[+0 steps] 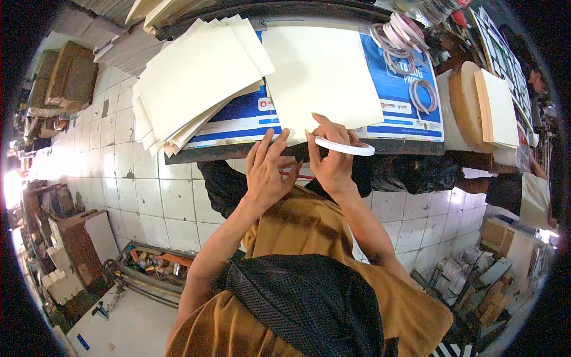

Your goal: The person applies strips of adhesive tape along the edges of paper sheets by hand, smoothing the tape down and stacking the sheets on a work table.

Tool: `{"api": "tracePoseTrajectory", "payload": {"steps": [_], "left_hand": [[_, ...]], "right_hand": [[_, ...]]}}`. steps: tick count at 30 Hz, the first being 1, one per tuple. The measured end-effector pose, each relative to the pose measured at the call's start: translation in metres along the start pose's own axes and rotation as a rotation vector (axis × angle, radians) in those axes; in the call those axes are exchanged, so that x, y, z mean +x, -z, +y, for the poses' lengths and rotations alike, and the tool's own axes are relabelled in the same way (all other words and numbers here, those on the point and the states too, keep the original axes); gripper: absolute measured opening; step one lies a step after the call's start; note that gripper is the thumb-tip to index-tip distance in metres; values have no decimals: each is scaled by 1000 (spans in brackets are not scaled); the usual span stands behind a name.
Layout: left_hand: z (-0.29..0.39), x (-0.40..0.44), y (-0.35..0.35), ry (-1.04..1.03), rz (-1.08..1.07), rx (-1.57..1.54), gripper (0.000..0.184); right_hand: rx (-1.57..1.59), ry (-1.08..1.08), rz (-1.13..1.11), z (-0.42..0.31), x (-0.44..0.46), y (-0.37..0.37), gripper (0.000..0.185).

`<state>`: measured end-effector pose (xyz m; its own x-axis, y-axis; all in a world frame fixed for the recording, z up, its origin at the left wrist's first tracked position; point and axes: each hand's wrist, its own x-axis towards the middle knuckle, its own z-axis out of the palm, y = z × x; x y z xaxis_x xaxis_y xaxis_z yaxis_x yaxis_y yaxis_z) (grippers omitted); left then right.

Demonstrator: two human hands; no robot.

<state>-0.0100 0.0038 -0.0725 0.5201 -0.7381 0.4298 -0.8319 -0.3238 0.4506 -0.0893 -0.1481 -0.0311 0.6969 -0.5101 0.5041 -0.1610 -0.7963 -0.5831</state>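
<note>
A cream sheet of paper [321, 77] lies on the blue printed sheet [232, 119], its near edge at the front of the table. My right hand [333, 166] is closed around a thin white roll of tape [348, 146] at that edge, with its fingertips over the paper's lower edge. Beside it, my left hand [267, 169] is open, with fingers stretched to the paper's lower left corner and the thumb pointing toward my right hand. Whether a strip of tape runs between the hands cannot be made out.
A fanned stack of cream sheets [196, 83] lies at the left. Several tape rolls [401, 38] are piled at the back right, with a single tape roll [423, 96] nearer. Further right are a large round roll [467, 107] and a paper block [496, 107].
</note>
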Motion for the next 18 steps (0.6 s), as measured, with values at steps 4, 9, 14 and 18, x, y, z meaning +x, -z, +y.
{"api": "tracePoseTrajectory", "payload": {"steps": [4, 9, 14, 18], "left_hand": [[1, 2, 2, -5, -28, 64, 44], [5, 5, 4, -14, -22, 88, 46], [3, 5, -6, -17, 65, 65, 41], [4, 5, -13, -30, 86, 50, 39]], "right_hand": [[-13, -20, -32, 0, 0, 1, 41], [108, -167, -1, 15, -1, 22, 41], [332, -499, 220, 68, 17, 82, 36], [-282, -28, 142, 117, 5, 81, 42]]}}
